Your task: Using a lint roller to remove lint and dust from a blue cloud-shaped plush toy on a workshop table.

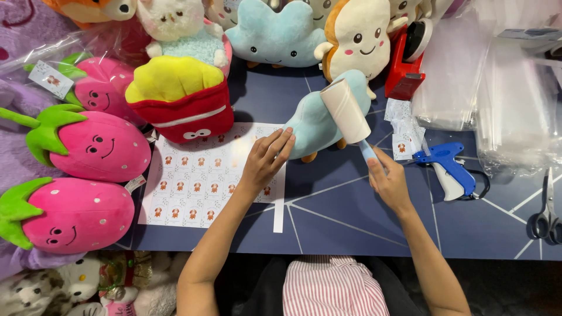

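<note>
Right hand [389, 182] closed around the pale blue handle of a lint roller [346, 111], its white paper cylinder pressed onto a soft, light blue cloud-shaped plush [313, 126] lying mid-bench. Left hand [266, 159] open, fingers spread flat, fingertips touching that plush's fuzzy edge while the palm rests on a glossy sheet of small stickers [199, 181] on the dark blue bench [345, 222]. Nearby: a red-and-yellow fries-shaped plush [178, 99] beside two pink strawberry plushes, and a blue plastic tagging gun [448, 167] just right of the roller hand.
</note>
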